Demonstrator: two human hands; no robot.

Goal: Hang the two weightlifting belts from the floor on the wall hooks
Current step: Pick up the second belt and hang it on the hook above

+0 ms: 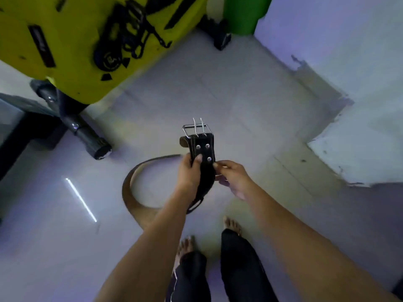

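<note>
A black weightlifting belt (pixel 204 149) with silver rivets and a two-prong metal buckle (pixel 197 127) is held up in front of me, buckle end upward. My left hand (pixel 188 171) grips its left edge, thumb on the front. My right hand (pixel 231 175) pinches its right edge with the fingertips. The belt's brown inner side curves in a loop (pixel 130 192) to the left, behind my left forearm. No second belt and no wall hooks are in view.
A yellow gym machine (pixel 72 44) with black straps and chain stands at the upper left, its black leg (pixel 87 131) reaching across the tiled floor. A pale wall (pixel 359 73) runs along the right. A green post (pixel 242 12) is at the top. My bare feet (pixel 232 224) are below.
</note>
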